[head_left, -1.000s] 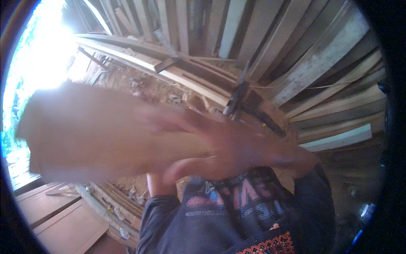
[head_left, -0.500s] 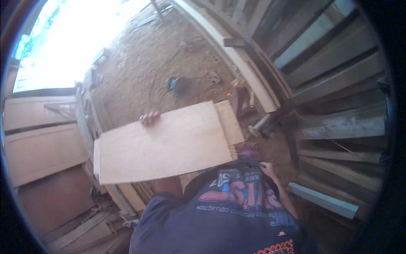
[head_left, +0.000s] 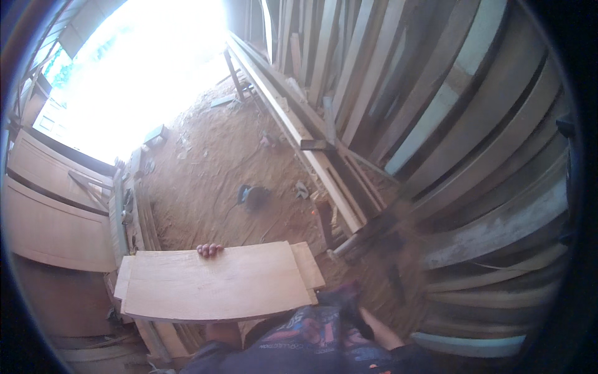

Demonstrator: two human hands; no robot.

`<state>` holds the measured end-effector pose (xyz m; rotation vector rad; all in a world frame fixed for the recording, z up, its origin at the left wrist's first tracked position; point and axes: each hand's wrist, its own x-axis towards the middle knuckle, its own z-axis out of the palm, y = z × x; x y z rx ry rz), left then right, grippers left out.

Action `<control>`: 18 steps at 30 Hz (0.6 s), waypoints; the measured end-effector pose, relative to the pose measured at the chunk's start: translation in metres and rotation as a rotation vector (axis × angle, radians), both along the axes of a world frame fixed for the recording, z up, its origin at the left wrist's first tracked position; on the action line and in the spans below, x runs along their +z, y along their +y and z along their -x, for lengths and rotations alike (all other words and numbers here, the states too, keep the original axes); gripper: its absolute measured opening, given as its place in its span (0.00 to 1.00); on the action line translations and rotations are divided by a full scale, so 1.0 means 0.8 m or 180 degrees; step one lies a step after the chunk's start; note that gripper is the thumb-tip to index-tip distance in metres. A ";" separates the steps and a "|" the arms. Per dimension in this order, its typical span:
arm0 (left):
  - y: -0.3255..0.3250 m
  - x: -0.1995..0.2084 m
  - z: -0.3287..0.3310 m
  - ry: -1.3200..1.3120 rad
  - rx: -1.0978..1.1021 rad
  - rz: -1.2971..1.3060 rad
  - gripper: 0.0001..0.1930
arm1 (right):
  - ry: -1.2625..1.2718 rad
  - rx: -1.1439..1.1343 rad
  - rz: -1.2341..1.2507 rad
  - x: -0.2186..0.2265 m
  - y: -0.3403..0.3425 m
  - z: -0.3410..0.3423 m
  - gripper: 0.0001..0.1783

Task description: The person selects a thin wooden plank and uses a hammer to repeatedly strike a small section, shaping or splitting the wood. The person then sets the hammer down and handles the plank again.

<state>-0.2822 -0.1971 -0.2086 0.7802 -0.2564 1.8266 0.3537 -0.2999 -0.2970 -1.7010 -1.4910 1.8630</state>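
Note:
My left hand grips a stack of flat, light-coloured wooden boards from underneath. Its fingertips curl over the far edge, while the rest of the hand is hidden below the wood. The boards lie tilted across the front of my body; the under board sticks out past the top one at the right end. At my right side, my right forearm hangs close to the dark printed shirt. The fingers of that hand are not clear, lost against the shirt and a dark purple patch.
A blue and dark power tool lies on the dirt floor with a cord. Long timber beams rest on a support to the right. Planks lean along the right wall. Wooden panels stand at the left.
The view has tilted up, so boards and tool sit lower in the picture and more beams show. My left hand keeps its hold on the boards. My right arm stays by my side.

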 end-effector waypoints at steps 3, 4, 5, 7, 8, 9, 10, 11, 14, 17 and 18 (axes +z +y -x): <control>0.017 0.018 -0.016 0.0106 -0.0122 -0.0270 0.13 | -0.0001 -0.0053 -0.0035 -0.007 0.003 -0.012 0.13; 0.019 0.025 -0.020 0.0137 -0.0133 -0.0256 0.13 | 0.0006 -0.0056 -0.0055 -0.010 0.003 -0.015 0.13; 0.021 0.032 -0.025 0.0180 -0.0168 -0.0308 0.13 | 0.0022 -0.0068 -0.0067 -0.013 0.002 -0.020 0.13; 0.016 0.045 -0.037 0.0221 -0.0175 -0.0202 0.13 | 0.0050 -0.0071 -0.0093 -0.018 -0.001 -0.030 0.14; 0.011 0.052 -0.043 0.0267 -0.0207 -0.0214 0.12 | 0.0061 -0.0077 -0.0098 -0.019 -0.002 -0.034 0.14; 0.005 0.056 -0.051 0.0356 -0.0120 -0.0135 0.13 | 0.0068 -0.0074 -0.0110 -0.021 -0.004 -0.040 0.14; -0.001 0.060 -0.059 0.0450 -0.0051 -0.0086 0.13 | 0.0075 -0.0079 -0.0124 -0.021 -0.006 -0.044 0.14; -0.008 0.061 -0.068 0.0454 0.0068 0.0037 0.13 | 0.0087 -0.0089 -0.0130 -0.022 -0.007 -0.048 0.14; -0.027 0.057 -0.093 0.0459 0.0361 0.0230 0.13 | 0.0113 -0.0089 -0.0203 -0.024 -0.008 -0.057 0.14; -0.038 0.055 -0.111 0.0730 0.0198 -0.0084 0.13 | 0.0143 -0.0082 -0.0311 -0.029 -0.014 -0.065 0.14; -0.041 0.055 -0.116 0.0662 0.0183 -0.0119 0.12 | 0.0149 -0.0088 -0.0366 -0.031 -0.018 -0.069 0.14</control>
